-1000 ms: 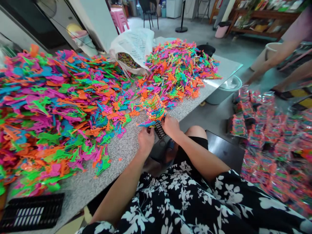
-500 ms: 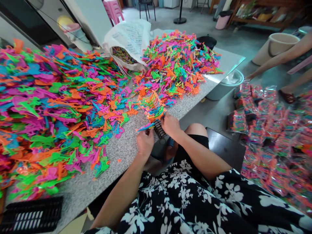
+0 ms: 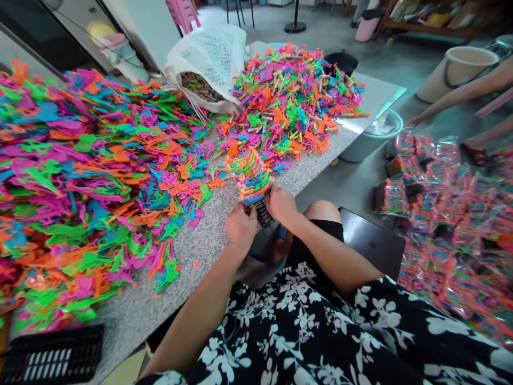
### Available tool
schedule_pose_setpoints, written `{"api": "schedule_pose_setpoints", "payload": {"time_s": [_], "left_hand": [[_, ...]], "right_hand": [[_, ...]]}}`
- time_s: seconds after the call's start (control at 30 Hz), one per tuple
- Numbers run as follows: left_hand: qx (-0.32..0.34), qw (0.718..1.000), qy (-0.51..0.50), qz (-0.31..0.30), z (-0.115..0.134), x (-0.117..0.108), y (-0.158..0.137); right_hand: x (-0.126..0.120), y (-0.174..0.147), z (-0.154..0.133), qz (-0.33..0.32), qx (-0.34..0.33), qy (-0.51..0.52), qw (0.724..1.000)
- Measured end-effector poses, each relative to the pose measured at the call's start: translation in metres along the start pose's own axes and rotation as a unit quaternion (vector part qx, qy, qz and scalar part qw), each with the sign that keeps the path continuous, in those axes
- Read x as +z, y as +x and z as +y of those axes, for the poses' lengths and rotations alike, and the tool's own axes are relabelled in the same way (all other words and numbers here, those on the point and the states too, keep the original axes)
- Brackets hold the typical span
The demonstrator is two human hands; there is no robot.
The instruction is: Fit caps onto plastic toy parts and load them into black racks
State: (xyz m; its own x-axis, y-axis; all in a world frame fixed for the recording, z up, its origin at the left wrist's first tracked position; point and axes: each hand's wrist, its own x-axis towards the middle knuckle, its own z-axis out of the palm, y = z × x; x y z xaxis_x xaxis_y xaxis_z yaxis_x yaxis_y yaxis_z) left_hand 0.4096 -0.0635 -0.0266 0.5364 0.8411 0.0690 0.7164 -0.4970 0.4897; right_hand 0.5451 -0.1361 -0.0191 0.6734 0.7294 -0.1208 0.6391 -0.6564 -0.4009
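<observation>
A row of thin, brightly coloured plastic pieces (image 3: 253,172) stands packed in a black slotted rack (image 3: 264,215) at the table's edge. My left hand (image 3: 241,224) is closed, thumb and fingers pinched at the near left end of the row, on a blue and pink plastic piece that lies against the others. On the right side of the row, my right hand (image 3: 282,204) is closed with its fingertips on the ends of the near pieces. The fingers partly cover what they grip.
Loose plastic pieces form a large heap (image 3: 100,176) on the left and another pile (image 3: 292,101) behind, beside a white sack (image 3: 216,53). A second black rack (image 3: 52,353) lies near left. Bagged pieces (image 3: 441,214) cover the floor at right, where another person's arm (image 3: 460,101) reaches down.
My left hand has moved slightly up and right, bringing the plastic piece from a slant outside the row to the row's near end. My right hand has stayed nearly in place.
</observation>
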Motion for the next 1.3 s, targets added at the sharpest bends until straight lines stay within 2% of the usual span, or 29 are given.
{"api": "schedule_pose_setpoints", "payload": {"time_s": [0.13,0.33,0.63,0.8,0.9,0.97,1.03,1.1,1.2,1.3], "left_hand": [[-0.012,1.000,-0.017,0.010,-0.003,0.005,-0.002],[-0.012,1.000,0.019,0.006,0.002,0.004,0.000],[-0.030,0.999,0.022,0.002,0.008,0.004,0.000],[0.000,0.999,0.033,0.016,-0.007,0.006,0.015],[0.028,0.999,0.037,0.003,-0.016,0.004,0.027],[0.039,0.999,0.016,-0.012,-0.020,0.002,0.033],[0.048,0.998,-0.032,-0.027,-0.026,-0.001,0.039],[0.054,0.991,-0.105,-0.070,-0.035,-0.006,0.047],[0.020,0.967,-0.203,-0.152,-0.055,-0.015,0.067],[-0.041,0.962,-0.233,-0.133,-0.074,-0.025,0.092]], "right_hand": [[-0.001,0.000,0.001,0.006,0.002,-0.001,1.000],[-0.006,0.006,0.005,-0.004,0.003,0.015,1.000],[0.004,0.006,0.005,0.013,-0.007,-0.003,1.000],[-0.024,0.029,0.027,-0.041,-0.058,0.008,0.997],[-0.047,0.055,0.045,0.023,0.004,-0.027,0.999],[-0.056,0.071,0.053,0.056,0.038,-0.057,0.996],[-0.058,0.083,0.057,0.046,0.026,-0.074,0.996],[-0.057,0.089,0.059,0.033,-0.001,-0.077,0.996],[-0.056,0.088,0.062,0.022,-0.027,-0.051,0.998],[-0.061,0.080,0.068,-0.050,-0.095,-0.017,0.994]]}}
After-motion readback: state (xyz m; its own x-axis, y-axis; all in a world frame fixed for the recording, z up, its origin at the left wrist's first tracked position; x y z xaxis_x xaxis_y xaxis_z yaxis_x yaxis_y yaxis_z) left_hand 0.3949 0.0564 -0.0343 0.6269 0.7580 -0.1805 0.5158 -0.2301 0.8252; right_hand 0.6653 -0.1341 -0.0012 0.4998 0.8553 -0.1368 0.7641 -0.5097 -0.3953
